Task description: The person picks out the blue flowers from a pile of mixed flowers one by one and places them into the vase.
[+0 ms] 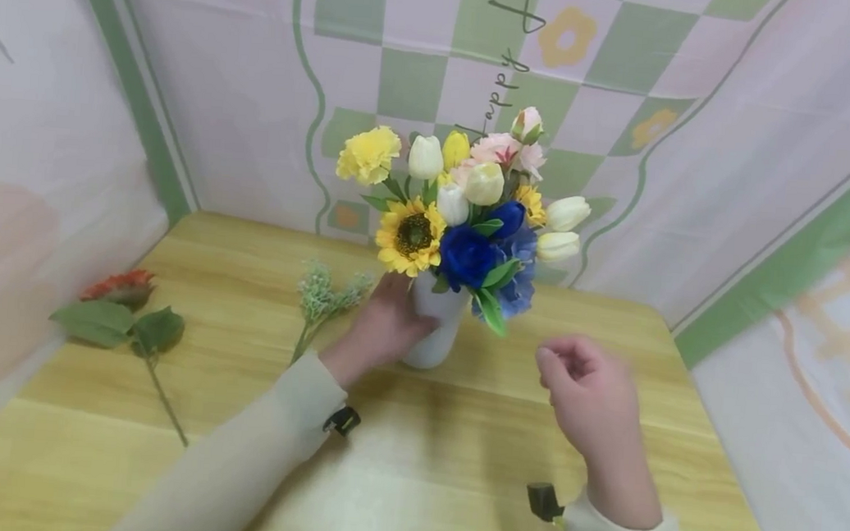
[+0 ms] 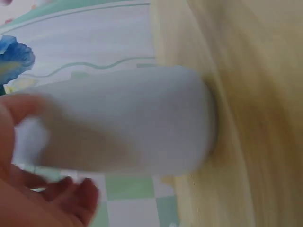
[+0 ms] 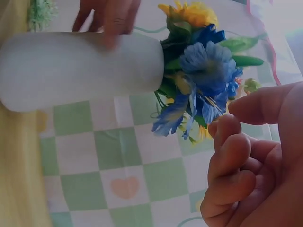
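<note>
A white vase (image 1: 437,324) stands upright on the table, filled with artificial flowers. Among them are a sunflower (image 1: 410,236), a blue rose (image 1: 467,256), white tulips (image 1: 426,158) and a yellow carnation (image 1: 369,155). My left hand (image 1: 391,321) holds the vase from the left, its thumb (image 2: 28,105) across the near side and its fingers reaching behind. To the right of the vase, my right hand (image 1: 597,393) is in the air with loosely bent fingers and nothing in them. The right wrist view puts that hand (image 3: 255,161) near the blue blooms (image 3: 208,71), with no stem in its fingers.
An orange-red flower (image 1: 118,287) with big green leaves lies at the table's left. Between it and the vase lies a sprig of small pale green blossoms (image 1: 319,295). A checked cloth backdrop (image 1: 415,84) hangs behind the wooden table (image 1: 394,494).
</note>
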A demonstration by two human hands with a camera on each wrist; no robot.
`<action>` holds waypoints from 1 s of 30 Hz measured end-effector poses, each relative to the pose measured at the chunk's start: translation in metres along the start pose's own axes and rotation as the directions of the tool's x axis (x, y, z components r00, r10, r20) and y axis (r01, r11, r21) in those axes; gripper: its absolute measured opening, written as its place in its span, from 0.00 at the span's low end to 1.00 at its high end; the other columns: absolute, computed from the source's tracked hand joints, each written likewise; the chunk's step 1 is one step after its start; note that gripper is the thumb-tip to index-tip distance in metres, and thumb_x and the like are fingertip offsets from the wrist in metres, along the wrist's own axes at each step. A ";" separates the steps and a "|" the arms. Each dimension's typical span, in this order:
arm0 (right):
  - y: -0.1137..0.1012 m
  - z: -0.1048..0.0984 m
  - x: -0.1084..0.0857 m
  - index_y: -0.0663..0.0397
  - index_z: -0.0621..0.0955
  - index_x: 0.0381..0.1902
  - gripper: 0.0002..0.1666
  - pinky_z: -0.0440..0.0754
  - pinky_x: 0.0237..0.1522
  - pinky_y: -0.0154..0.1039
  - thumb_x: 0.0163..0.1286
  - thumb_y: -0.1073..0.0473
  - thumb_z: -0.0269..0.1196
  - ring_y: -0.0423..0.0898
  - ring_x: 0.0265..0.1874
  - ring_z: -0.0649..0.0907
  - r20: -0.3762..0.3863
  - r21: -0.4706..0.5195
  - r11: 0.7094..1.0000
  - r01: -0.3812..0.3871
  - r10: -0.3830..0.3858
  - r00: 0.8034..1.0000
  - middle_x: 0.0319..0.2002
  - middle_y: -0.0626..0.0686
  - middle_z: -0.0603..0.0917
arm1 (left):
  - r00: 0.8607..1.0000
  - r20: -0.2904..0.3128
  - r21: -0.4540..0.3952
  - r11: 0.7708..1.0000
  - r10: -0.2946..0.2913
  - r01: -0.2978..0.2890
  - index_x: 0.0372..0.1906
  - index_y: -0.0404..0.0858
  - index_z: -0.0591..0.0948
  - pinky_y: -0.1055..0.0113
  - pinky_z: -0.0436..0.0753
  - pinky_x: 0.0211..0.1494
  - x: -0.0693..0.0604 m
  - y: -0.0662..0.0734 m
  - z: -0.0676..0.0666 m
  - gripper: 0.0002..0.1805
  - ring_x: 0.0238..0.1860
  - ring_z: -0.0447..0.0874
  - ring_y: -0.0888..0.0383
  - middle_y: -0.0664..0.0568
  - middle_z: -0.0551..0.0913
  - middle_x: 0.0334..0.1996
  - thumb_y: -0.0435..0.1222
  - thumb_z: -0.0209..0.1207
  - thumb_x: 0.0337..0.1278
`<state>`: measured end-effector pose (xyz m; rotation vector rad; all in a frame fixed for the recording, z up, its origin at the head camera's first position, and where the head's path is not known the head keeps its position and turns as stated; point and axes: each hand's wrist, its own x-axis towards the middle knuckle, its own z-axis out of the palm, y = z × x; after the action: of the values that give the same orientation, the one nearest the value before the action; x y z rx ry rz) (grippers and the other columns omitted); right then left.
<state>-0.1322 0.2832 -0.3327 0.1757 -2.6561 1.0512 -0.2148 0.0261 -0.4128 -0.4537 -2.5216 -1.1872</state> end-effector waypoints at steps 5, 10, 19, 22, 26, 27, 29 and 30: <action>0.004 0.002 -0.014 0.54 0.84 0.37 0.08 0.76 0.20 0.36 0.73 0.56 0.62 0.44 0.19 0.77 0.004 -0.013 1.000 0.020 -0.020 1.000 0.24 0.47 0.81 | 0.976 0.113 0.308 0.940 -0.188 0.145 0.66 0.26 0.70 0.57 0.85 0.29 -0.028 -0.017 -0.023 0.28 0.29 0.82 0.48 0.37 0.82 0.39 0.37 0.58 0.67; 0.009 0.002 -0.022 0.54 0.84 0.38 0.08 0.77 0.22 0.35 0.72 0.56 0.63 0.42 0.21 0.78 0.010 -0.018 1.000 0.005 -0.005 1.000 0.24 0.46 0.81 | 0.857 0.219 0.594 0.761 -0.467 0.262 0.27 0.35 0.78 0.60 0.77 0.18 -0.049 -0.035 -0.047 0.10 0.20 0.76 0.53 0.48 0.75 0.19 0.30 0.51 0.63; 0.008 0.002 -0.023 0.53 0.84 0.39 0.10 0.77 0.26 0.36 0.73 0.54 0.62 0.43 0.24 0.78 0.058 -0.046 0.998 -0.043 0.046 0.997 0.27 0.46 0.82 | 0.825 0.238 0.597 0.747 -0.512 0.292 0.27 0.34 0.79 0.57 0.80 0.21 -0.058 -0.065 -0.054 0.11 0.23 0.78 0.51 0.45 0.78 0.23 0.29 0.49 0.63; 0.008 0.004 -0.023 0.54 0.84 0.40 0.10 0.78 0.26 0.36 0.73 0.54 0.62 0.44 0.24 0.78 0.088 -0.040 0.998 -0.048 0.051 0.995 0.27 0.46 0.82 | 0.826 0.243 0.583 0.758 -0.508 0.294 0.28 0.33 0.78 0.57 0.80 0.21 -0.058 -0.073 -0.054 0.09 0.23 0.78 0.50 0.45 0.78 0.23 0.27 0.50 0.61; 0.010 0.006 -0.023 0.53 0.83 0.39 0.09 0.79 0.25 0.37 0.73 0.54 0.62 0.45 0.24 0.79 0.115 -0.045 0.998 -0.045 0.050 0.992 0.27 0.47 0.82 | 0.816 0.282 0.517 0.797 -0.504 0.313 0.33 0.32 0.78 0.58 0.80 0.24 -0.056 -0.081 -0.055 0.03 0.24 0.77 0.50 0.45 0.78 0.25 0.25 0.54 0.57; 0.011 0.007 -0.023 0.53 0.83 0.39 0.09 0.79 0.25 0.38 0.73 0.53 0.62 0.45 0.25 0.79 0.121 -0.048 0.998 -0.048 0.053 0.991 0.27 0.47 0.82 | 0.816 0.291 0.500 0.807 -0.499 0.315 0.34 0.32 0.78 0.57 0.80 0.26 -0.056 -0.083 -0.056 0.03 0.25 0.76 0.50 0.45 0.78 0.25 0.25 0.55 0.56; 0.013 0.008 -0.023 0.53 0.83 0.38 0.09 0.79 0.25 0.38 0.73 0.53 0.62 0.46 0.25 0.79 0.131 -0.055 0.997 -0.053 0.059 0.990 0.27 0.48 0.82 | 0.817 0.306 0.461 0.827 -0.489 0.322 0.36 0.32 0.77 0.56 0.81 0.29 -0.056 -0.085 -0.059 0.04 0.26 0.76 0.49 0.45 0.77 0.26 0.26 0.56 0.55; 0.013 0.008 -0.024 0.52 0.83 0.38 0.09 0.79 0.26 0.39 0.73 0.53 0.62 0.46 0.25 0.79 0.136 -0.057 0.997 -0.056 0.063 0.989 0.27 0.48 0.82 | 0.820 0.307 0.446 0.834 -0.483 0.324 0.36 0.32 0.77 0.55 0.81 0.31 -0.057 -0.085 -0.062 0.03 0.26 0.76 0.49 0.45 0.77 0.26 0.27 0.56 0.55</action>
<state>-0.1141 0.2873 -0.3541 0.1641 -2.8260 1.0190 -0.1896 -0.0827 -0.4568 -0.0477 -3.2477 -0.7412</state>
